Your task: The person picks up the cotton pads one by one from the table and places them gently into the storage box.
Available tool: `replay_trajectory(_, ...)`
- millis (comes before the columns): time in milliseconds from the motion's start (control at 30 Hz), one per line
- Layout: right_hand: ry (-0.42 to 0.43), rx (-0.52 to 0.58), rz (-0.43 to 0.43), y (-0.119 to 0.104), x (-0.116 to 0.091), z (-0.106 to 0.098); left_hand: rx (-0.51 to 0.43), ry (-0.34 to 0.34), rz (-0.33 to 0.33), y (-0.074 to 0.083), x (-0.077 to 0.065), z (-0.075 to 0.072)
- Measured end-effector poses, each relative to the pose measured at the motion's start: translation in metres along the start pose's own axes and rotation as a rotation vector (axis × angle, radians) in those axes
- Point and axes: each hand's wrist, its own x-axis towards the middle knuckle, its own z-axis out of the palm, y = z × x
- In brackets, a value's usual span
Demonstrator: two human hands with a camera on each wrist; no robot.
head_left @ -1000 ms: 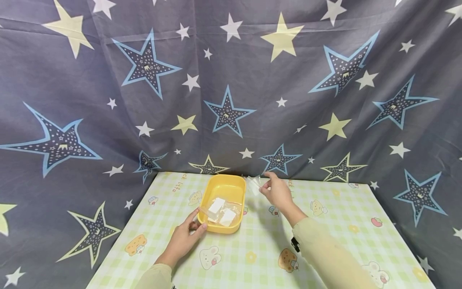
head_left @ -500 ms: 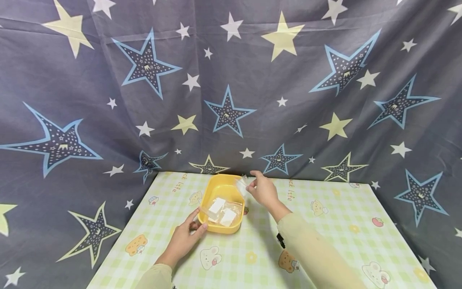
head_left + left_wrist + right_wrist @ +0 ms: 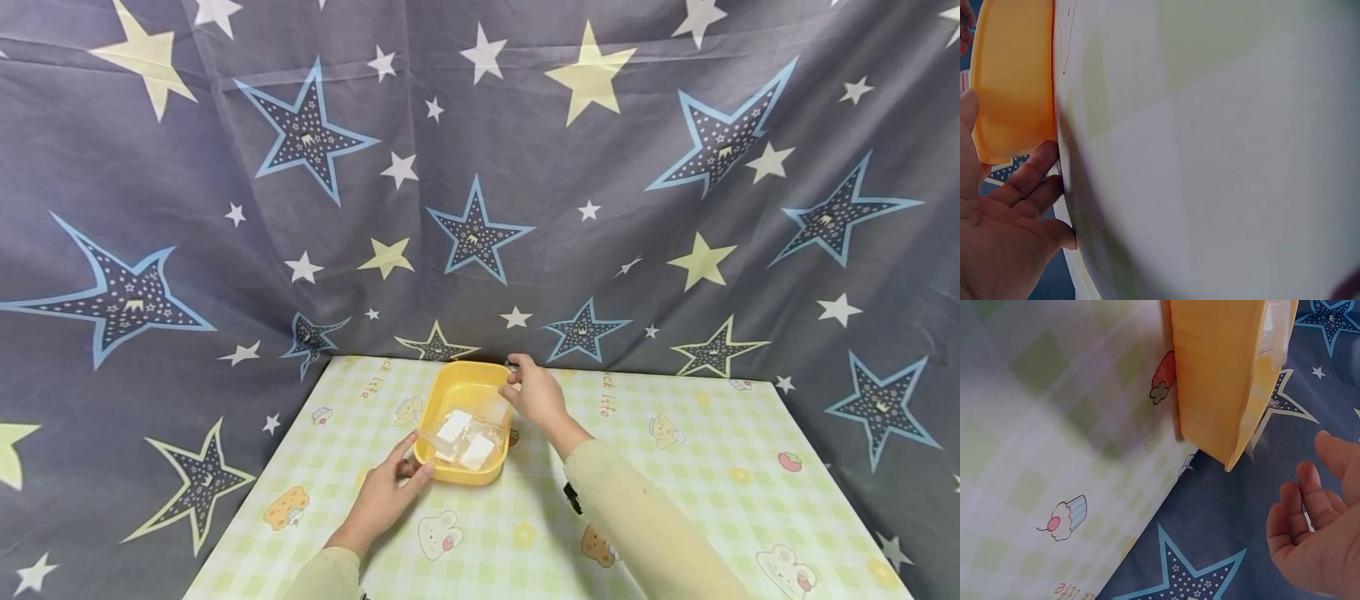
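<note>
A yellow plastic tray (image 3: 465,479) stands on the table near its back edge. Inside it lie several small clear plastic bags (image 3: 476,450), with white rectangular patches on them. My left hand (image 3: 384,504) holds the tray's near left corner between thumb and index finger; in the left wrist view its other fingers touch the table. Over the far right rim hovers my right hand (image 3: 538,398). In the right wrist view that hand's thumb and fingers (image 3: 1311,487) are apart, with nothing visible between them. A faint clear bag (image 3: 492,410) lies below its fingertips.
The table (image 3: 675,500) wears a green-and-white checked cover with printed cartoon figures. Right behind its back edge hangs a dark curtain (image 3: 360,208) with stars, which also runs along both sides.
My right hand has moved left with a clear plastic bag to the tray and let it go inside. The left hand stays at the tray's corner.
</note>
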Motion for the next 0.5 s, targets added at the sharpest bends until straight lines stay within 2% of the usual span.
replay_trajectory(300,0.021,0.005,0.056,0.011,-0.002,-0.006,-0.004,0.003,0.001,0.0,0.0,0.001)
replay_trajectory(500,0.028,-0.007,0.05,0.021,-0.003,-0.01,0.005,0.01,0.012,-0.002,0.001,0.003)
